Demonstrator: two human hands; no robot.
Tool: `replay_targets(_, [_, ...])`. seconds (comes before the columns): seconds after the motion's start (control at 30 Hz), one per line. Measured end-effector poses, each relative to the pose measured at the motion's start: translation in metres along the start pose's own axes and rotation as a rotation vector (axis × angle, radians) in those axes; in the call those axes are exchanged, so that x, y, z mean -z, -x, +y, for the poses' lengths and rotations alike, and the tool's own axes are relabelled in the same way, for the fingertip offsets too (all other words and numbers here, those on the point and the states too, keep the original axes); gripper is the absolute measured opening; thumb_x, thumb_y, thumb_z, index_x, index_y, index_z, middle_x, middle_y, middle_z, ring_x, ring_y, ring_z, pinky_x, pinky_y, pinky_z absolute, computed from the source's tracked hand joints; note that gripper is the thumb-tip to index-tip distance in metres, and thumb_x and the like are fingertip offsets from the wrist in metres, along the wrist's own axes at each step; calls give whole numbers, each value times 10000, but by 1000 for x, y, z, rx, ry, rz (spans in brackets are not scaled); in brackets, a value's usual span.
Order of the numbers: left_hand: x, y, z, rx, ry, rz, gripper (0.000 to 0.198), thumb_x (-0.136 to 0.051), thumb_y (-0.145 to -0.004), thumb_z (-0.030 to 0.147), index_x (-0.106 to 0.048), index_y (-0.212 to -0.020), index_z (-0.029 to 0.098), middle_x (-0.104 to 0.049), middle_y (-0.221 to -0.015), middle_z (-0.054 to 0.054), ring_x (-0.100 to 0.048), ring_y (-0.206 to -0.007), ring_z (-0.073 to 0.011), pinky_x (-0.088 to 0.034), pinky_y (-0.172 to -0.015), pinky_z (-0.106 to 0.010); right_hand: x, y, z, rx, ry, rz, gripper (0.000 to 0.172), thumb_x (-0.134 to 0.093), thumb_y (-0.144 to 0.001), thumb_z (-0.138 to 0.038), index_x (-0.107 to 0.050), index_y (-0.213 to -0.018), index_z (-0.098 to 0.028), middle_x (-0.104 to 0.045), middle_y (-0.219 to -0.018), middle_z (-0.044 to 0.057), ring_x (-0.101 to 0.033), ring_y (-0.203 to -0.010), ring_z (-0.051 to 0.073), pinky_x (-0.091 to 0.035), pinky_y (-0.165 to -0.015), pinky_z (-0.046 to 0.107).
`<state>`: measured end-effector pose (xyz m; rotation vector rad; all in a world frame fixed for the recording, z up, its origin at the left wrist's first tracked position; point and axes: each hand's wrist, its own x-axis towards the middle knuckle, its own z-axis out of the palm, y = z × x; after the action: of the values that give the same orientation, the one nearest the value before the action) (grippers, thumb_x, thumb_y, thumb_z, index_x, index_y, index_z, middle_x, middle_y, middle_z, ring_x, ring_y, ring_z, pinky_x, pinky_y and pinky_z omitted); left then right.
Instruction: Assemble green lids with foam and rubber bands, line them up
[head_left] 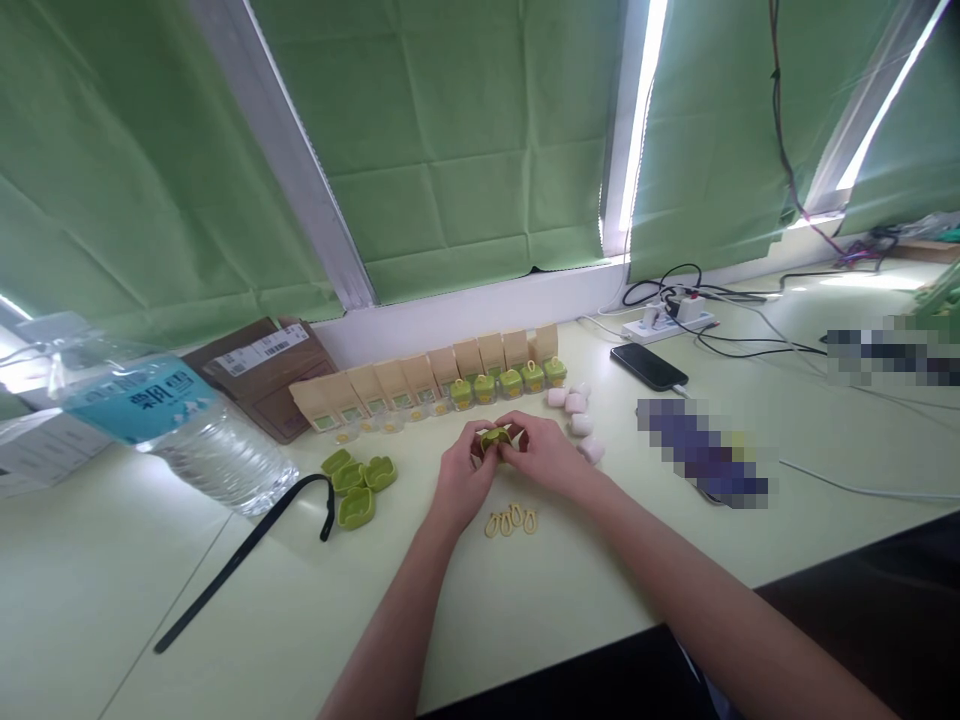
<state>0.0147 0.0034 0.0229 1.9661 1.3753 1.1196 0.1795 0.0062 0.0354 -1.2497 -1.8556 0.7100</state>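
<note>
My left hand and my right hand meet above the middle of the table. Between their fingertips they grip a small green cap, partly hidden by the fingers. Just below the hands lie several pale yellow loops in a small group. To the left, several green caps rest hollow side up. Behind the hands stand small clear jars with green lids, some with a yellow loop on top.
A row of brown paper bags runs along the back. White-pink blocks sit right of my hands. Farther right are a phone and a power strip with cables. At left lie a large water bottle, a black strap and a cardboard box.
</note>
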Motion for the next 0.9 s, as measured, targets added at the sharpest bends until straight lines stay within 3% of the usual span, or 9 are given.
replay_targets(0.9, [0, 0, -1, -2, 1, -6, 203, -516, -865, 260, -595, -1050, 227, -556, -703, 50, -481, -601, -101, -385, -599, -210, 0, 0, -1, -16, -21, -3, 195, -584, -846, -271, -665, -1023, -255, -704, -805, -18, -596, -645, 127, -415, -589, 249])
